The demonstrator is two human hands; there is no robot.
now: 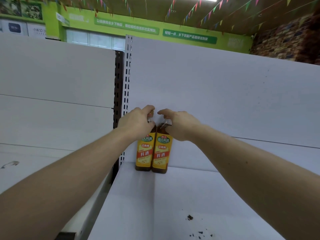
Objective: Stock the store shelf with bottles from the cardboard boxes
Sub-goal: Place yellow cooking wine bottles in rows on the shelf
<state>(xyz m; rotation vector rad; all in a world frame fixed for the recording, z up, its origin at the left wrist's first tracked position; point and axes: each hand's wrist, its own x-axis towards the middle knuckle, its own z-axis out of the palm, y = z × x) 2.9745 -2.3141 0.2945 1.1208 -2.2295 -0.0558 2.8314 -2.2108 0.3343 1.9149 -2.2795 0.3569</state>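
I am seating two bottles [153,153] on the shelf [173,196], left hand [136,122] and right hand [180,125] fingers [147,108] curled round their necks; next, I judge, releasing.
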